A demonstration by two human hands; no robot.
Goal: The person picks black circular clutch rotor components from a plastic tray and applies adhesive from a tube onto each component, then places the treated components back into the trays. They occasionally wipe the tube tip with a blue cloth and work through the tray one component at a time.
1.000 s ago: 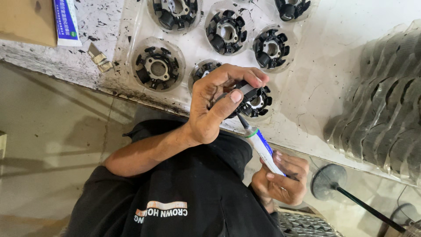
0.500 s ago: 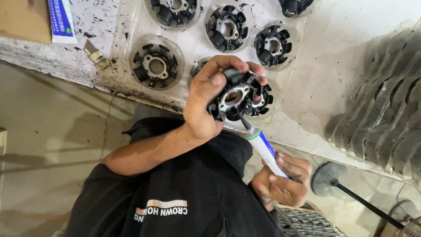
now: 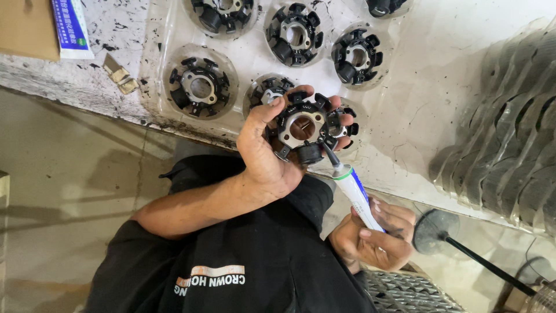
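Observation:
My left hand is raised above the bench edge and grips a black stator ring with wound poles and a metal centre, its face turned toward me. My right hand sits lower, near my lap, wrapped around a white and blue tube. The tube's dark nozzle points up and touches the lower edge of the held stator.
Several more stators lie in clear plastic tray pockets on a white, stained bench. Stacked clear trays stand at the right. A small blue and white box rests at the top left. A black rod with a round base lies at the lower right.
My left hand has lifted the stator off the bench and turned its face toward me. The tube's nozzle now meets the stator's lower edge. My right hand has barely moved.

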